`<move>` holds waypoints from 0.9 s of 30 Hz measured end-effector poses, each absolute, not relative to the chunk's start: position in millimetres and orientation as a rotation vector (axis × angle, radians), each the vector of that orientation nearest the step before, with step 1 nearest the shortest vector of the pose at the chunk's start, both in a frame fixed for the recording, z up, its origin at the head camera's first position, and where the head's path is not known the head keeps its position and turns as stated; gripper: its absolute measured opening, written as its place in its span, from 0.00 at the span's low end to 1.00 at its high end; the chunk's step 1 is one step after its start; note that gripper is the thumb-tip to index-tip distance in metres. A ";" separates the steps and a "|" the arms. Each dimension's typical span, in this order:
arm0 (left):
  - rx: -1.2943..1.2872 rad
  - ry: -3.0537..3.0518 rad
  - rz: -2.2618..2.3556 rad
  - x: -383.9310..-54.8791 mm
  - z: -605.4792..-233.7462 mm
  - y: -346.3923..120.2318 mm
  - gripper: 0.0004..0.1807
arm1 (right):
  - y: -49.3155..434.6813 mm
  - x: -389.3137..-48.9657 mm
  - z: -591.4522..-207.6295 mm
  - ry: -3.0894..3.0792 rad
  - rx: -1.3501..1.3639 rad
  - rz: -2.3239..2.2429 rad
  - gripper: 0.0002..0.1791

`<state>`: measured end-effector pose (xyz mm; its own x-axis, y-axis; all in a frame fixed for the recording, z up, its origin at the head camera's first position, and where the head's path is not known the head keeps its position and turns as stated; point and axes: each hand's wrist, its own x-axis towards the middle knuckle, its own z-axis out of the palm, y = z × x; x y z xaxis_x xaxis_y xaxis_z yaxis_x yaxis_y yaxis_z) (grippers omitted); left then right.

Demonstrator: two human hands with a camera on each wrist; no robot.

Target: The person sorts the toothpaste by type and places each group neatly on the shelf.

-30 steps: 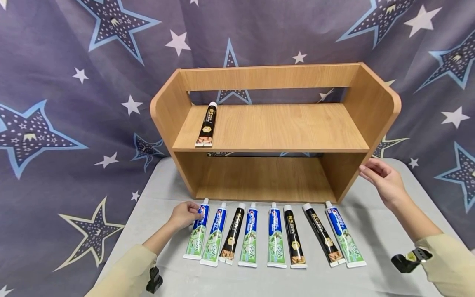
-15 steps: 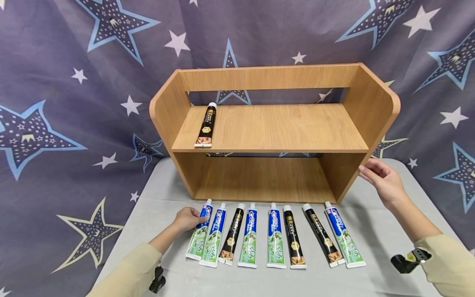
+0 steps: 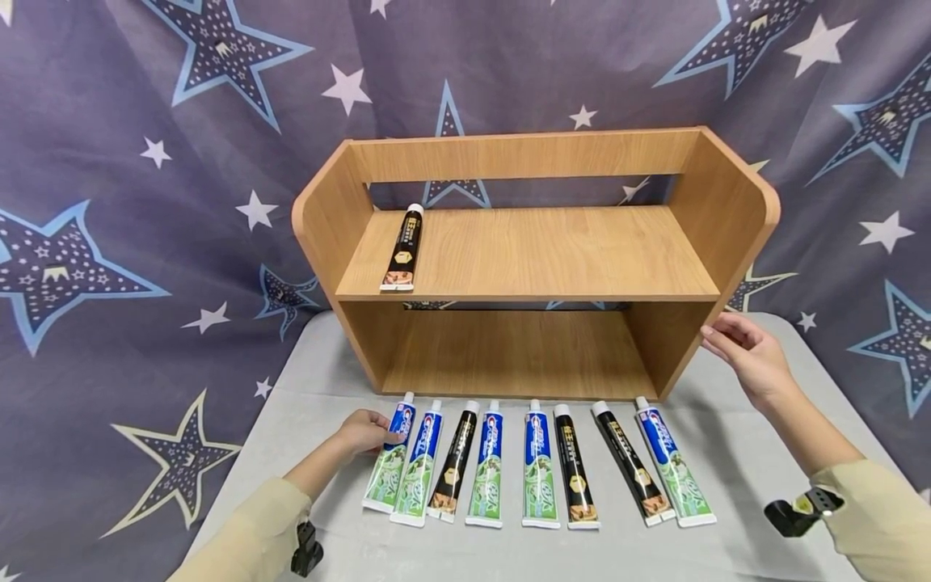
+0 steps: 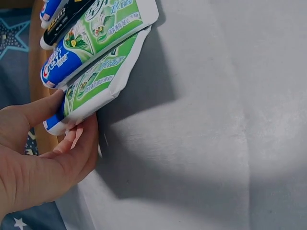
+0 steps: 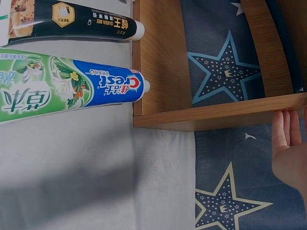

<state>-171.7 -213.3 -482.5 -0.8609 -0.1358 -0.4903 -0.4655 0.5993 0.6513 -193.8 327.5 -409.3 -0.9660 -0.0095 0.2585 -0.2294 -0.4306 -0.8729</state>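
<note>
My left hand (image 3: pixel 368 432) pinches the leftmost green-and-blue Crest toothpaste tube (image 3: pixel 389 462) near its cap end, thumb on top and fingers along its outer side. In the left wrist view that tube (image 4: pixel 95 91) leans close against its neighbour, one edge tilted up. At the shelf's right side my right hand (image 3: pixel 749 356) touches the outer face of the wooden shelf's side panel (image 3: pixel 727 202); in the right wrist view its fingers (image 5: pixel 287 127) lie straight against the wood. A black toothpaste tube (image 3: pixel 403 249) lies on the upper board at the left.
In front of the shelf, more Crest tubes (image 3: pixel 538 469) and black tubes (image 3: pixel 576 469) lie in a row, caps toward it. The shelf's lower compartment (image 3: pixel 516 347) opens just behind the caps. A star-patterned curtain (image 3: pixel 182 339) hangs behind the grey-covered table (image 3: pixel 436 558).
The leftmost Crest tube has shifted slightly right toward its neighbour, with my left hand moving along. My right hand stays at the shelf's side.
</note>
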 end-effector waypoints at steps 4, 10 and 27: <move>-0.482 2.427 1.172 -170.4 -482.2 -214.6 0.14 | 326.9 -193.8 -410.4 -1.608 0.337 2.523 0.17; -0.484 2.403 1.183 -169.4 -481.3 -216.7 0.14 | 326.8 -194.7 -409.7 -1.651 0.321 2.490 0.18; -0.497 2.288 1.309 -180.8 -467.3 -216.5 0.22 | 328.4 -193.9 -408.1 -1.633 0.337 2.523 0.17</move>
